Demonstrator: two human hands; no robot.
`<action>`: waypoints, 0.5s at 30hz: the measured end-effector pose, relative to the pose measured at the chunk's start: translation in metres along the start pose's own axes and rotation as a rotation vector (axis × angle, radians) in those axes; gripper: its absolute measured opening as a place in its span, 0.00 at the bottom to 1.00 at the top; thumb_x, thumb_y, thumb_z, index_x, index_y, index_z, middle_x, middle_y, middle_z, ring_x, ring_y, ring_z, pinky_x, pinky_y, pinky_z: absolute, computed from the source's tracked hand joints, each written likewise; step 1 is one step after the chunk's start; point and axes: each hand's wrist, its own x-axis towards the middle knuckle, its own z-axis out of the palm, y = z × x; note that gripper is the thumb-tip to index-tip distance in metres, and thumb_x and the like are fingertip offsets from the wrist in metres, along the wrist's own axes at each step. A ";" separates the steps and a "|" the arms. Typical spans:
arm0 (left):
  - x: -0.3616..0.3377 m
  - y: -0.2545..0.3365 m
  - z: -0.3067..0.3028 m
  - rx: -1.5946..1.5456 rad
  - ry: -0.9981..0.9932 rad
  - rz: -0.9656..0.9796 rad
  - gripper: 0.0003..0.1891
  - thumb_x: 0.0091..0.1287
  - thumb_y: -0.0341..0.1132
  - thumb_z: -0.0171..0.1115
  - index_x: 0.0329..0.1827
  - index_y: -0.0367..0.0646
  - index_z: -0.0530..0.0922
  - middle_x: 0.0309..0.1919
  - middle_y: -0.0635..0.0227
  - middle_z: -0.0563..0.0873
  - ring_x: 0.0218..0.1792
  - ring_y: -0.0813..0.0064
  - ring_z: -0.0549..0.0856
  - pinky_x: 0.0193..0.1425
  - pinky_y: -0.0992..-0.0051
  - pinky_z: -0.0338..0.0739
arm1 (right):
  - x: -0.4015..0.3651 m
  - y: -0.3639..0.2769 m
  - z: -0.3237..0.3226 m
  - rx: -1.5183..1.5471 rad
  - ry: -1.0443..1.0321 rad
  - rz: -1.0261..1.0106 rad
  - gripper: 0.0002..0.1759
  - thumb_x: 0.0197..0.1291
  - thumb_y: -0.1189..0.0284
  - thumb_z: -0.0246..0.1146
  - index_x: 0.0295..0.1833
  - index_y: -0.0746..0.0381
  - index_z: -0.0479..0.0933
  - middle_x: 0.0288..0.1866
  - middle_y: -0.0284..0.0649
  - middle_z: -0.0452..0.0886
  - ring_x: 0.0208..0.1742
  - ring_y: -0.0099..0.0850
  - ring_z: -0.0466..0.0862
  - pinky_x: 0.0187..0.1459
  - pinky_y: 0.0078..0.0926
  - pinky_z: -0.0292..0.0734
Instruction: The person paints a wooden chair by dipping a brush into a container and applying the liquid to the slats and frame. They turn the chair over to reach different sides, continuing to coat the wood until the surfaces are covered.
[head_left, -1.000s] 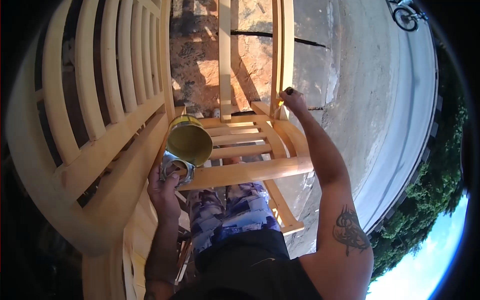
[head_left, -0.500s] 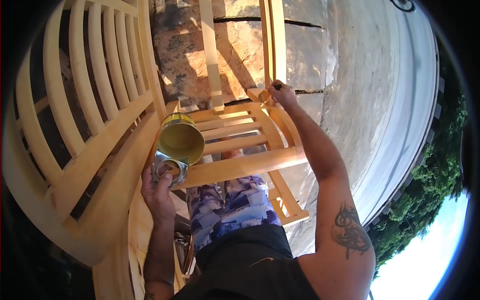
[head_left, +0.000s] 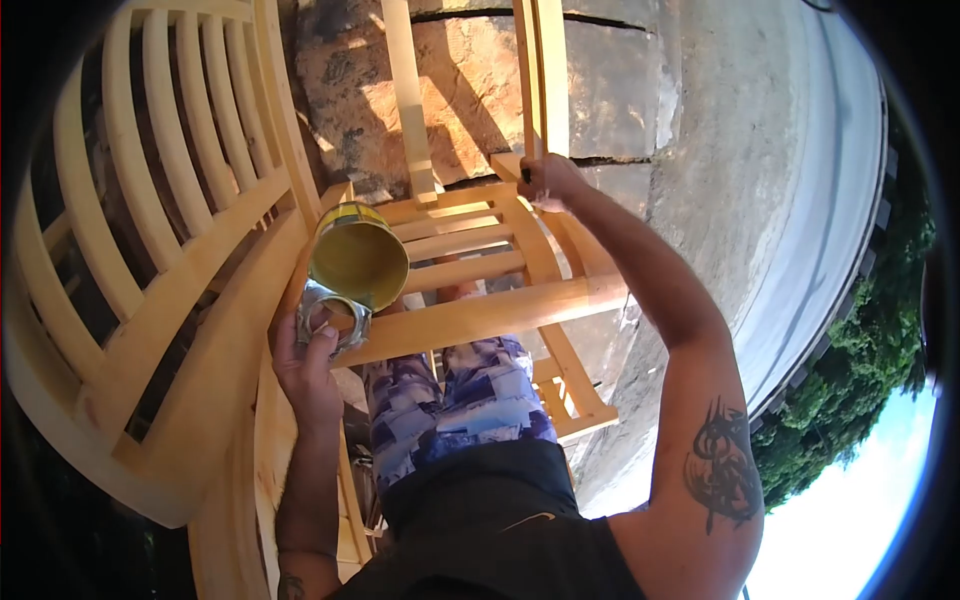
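Observation:
In my left hand [head_left: 308, 370] is the silver-taped loop handle of a yellow can [head_left: 358, 262], tilted so its mouth faces me. What is in the can is hard to make out. My right hand [head_left: 557, 185] is closed around a paintbrush [head_left: 526, 173]; only its dark handle shows, and its bristles are hidden behind the fingers. That hand is at the far right corner of a slatted wooden seat frame [head_left: 470, 322], beside an upright wooden post [head_left: 553, 90]. The can hangs over the frame's left end.
A large slatted wooden bench back [head_left: 160, 130] rises on the left, close to the can. Another wooden bar [head_left: 405, 100] stands beyond the frame. Stone paving [head_left: 460, 80] lies underneath, with a concrete strip [head_left: 740, 200] and green trees [head_left: 860, 400] to the right.
My right hand has shifted slightly left and up, turning so the brush's dark handle points differently. The left hand and can stay nearly in place. The whole view has tilted a little.

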 end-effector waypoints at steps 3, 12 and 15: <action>0.005 -0.015 -0.008 0.035 -0.036 0.055 0.24 0.66 0.24 0.55 0.67 0.34 0.72 0.51 0.62 0.84 0.50 0.74 0.84 0.46 0.71 0.87 | 0.002 -0.028 -0.019 -0.108 -0.055 -0.086 0.15 0.56 0.60 0.62 0.41 0.59 0.82 0.32 0.52 0.85 0.37 0.51 0.86 0.40 0.45 0.82; 0.006 -0.007 -0.008 -0.026 0.016 0.062 0.20 0.64 0.23 0.56 0.60 0.30 0.75 0.48 0.61 0.84 0.52 0.72 0.83 0.54 0.72 0.82 | 0.012 -0.038 -0.010 -0.225 -0.113 -0.109 0.15 0.58 0.61 0.60 0.40 0.62 0.82 0.28 0.51 0.85 0.33 0.49 0.87 0.36 0.43 0.82; 0.006 -0.006 -0.007 -0.069 0.060 0.064 0.17 0.62 0.22 0.56 0.56 0.30 0.77 0.47 0.61 0.83 0.51 0.72 0.83 0.54 0.73 0.81 | 0.010 -0.068 -0.058 -0.180 -0.117 -0.068 0.15 0.57 0.62 0.59 0.40 0.62 0.82 0.30 0.51 0.85 0.33 0.49 0.87 0.37 0.42 0.82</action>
